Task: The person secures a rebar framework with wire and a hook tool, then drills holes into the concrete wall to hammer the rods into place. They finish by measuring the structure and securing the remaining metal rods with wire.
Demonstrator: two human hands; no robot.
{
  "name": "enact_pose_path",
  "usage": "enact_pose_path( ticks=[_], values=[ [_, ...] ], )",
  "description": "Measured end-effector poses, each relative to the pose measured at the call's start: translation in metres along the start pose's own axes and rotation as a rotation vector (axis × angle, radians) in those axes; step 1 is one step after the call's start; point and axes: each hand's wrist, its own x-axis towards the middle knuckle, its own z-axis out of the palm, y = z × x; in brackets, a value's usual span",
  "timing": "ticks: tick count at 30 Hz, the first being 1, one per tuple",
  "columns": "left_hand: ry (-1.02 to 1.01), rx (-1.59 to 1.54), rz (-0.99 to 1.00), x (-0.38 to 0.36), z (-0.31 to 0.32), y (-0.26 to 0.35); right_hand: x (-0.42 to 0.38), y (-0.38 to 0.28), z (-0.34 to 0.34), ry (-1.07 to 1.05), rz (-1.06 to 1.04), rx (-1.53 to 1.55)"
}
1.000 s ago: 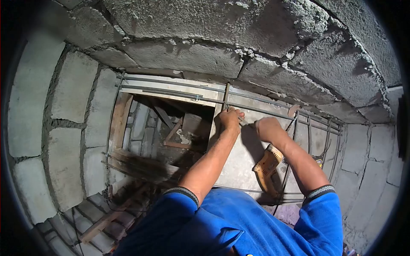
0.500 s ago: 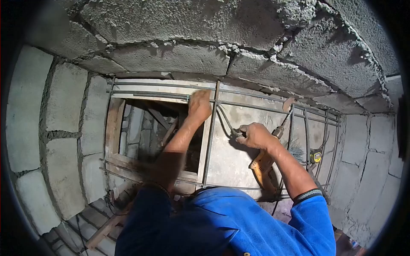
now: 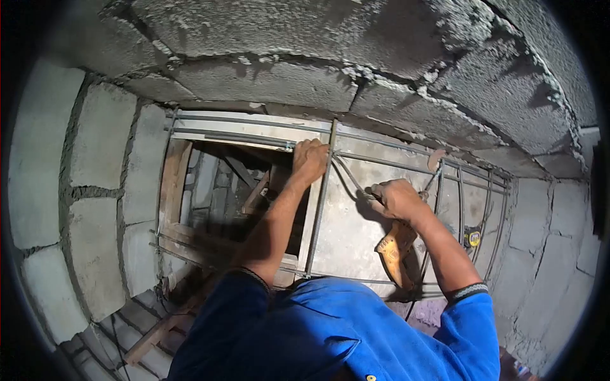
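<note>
My left hand (image 3: 310,161) is closed around the upper steel bar (image 3: 254,139), just left of where a crossing bar (image 3: 322,203) meets it. My right hand (image 3: 397,200) grips a thin metal rod (image 3: 347,171), whose far end meets the bars at that crossing. The bars form a cage over a pale board (image 3: 343,235). Below my right hand lies an orange power drill (image 3: 395,257), partly hidden by my hand and forearm.
A yellow tape measure (image 3: 472,237) hangs at the bars on the right. Block walls (image 3: 98,140) rise at the left, far side and right. A wooden-framed opening (image 3: 171,184) lies under the bars at left. Wooden planks (image 3: 149,343) are at lower left.
The view has shifted slightly. My left hand has come down from a raised position onto the bar near the crossing. My right hand still holds the rod.
</note>
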Motion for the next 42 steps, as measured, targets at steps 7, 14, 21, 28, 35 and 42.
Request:
enact_pose_path(
  ticks=[7, 14, 21, 28, 35, 42],
  values=[
    [-0.109, -0.213, -0.077, -0.004, -0.034, 0.021, -0.004, -0.006, -0.028, 0.234, -0.187, -0.355],
    [-0.365, -0.065, -0.047, 0.006, -0.037, 0.02, 0.023, 0.006, -0.048, 0.522, -0.188, -0.415],
    [0.009, 0.096, -0.149, -0.005, -0.008, 0.05, 0.048, 0.004, -0.062, 0.458, 0.319, 0.005],
    [0.099, 0.022, -0.112, -0.013, 0.004, 0.034, 0.043, 0.054, -0.025, -0.021, 0.76, 0.912],
    [0.05, -0.049, -0.126, -0.014, -0.002, 0.029, 0.032, 0.078, 0.084, 0.198, 0.714, 1.016],
    [0.097, -0.057, -0.098, -0.014, -0.005, 0.033, 0.019, 0.022, 0.005, 0.408, 0.272, -0.256]
  ],
)
